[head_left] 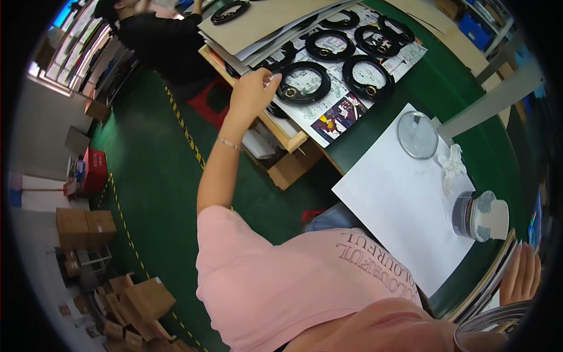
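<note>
My left hand (253, 94) reaches to the left edge of a printed sheet (329, 136) on a wooden-framed tray. Its thumb and fingers come together beside a black coiled ring (322, 88) with a brass-coloured fitting; what they pinch, if anything, is hidden. Several more black rings, including one to its right (387, 82), lie on the sheet. At the lower right my right hand (521, 274) has its fingers stretched straight, beside a stack of thin boards (498, 267). Nothing shows in its fingers.
A white sheet (387, 193) on the green table carries a clear round dish (417, 135), a crumpled white cloth (451, 167) and a jar (462, 214). Tan boards (264, 29) overhang the rings. A grey post (487, 111) stands right. A person in black (158, 47) is at far left.
</note>
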### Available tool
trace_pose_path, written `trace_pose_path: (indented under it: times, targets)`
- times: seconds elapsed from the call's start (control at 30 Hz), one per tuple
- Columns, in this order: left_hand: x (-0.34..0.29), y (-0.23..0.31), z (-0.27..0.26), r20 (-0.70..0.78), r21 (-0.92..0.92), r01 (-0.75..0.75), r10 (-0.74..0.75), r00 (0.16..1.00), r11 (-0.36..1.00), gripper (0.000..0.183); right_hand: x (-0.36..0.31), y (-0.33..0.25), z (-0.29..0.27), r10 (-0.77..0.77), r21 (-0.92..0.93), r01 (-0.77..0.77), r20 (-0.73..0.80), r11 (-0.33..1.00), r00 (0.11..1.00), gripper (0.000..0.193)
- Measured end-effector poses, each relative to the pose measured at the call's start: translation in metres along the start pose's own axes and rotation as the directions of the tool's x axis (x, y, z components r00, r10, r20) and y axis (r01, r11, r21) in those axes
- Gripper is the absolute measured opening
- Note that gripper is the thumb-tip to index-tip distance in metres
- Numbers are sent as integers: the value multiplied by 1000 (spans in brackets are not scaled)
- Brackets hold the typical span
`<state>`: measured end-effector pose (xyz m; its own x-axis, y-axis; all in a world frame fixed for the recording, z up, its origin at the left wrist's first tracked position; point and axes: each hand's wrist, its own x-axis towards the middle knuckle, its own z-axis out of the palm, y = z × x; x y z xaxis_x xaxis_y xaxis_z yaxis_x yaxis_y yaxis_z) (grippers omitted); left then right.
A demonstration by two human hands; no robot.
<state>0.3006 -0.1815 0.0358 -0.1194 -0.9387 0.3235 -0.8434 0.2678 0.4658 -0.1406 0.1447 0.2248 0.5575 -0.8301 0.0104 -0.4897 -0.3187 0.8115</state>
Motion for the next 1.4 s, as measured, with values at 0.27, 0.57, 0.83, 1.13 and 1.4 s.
trace_pose_path:
  times: [0.27,0.57,0.83,1.13,1.4]
  targets:
    - [62,4,23,425,261,9,-123,897,965,45,-1,-25,-4,47,20,-47,-21,999,999,31]
    - [19,16,1,653,-505,385,51,755,773,28,-43,-67,-19,148,38,-152,79,988,986,31]
    - [-67,130,16,485,-552,-62,380,787,832,30,-59,-42,1,382,185,-476,384,860,840,23]
    - [-116,194,46,414,-181,-626,637,651,758,27,-49,-22,34,430,374,-542,343,753,835,36]
    - [-106,215,27,562,30,-580,466,683,814,49,1,1,106,366,536,-677,578,504,730,29]
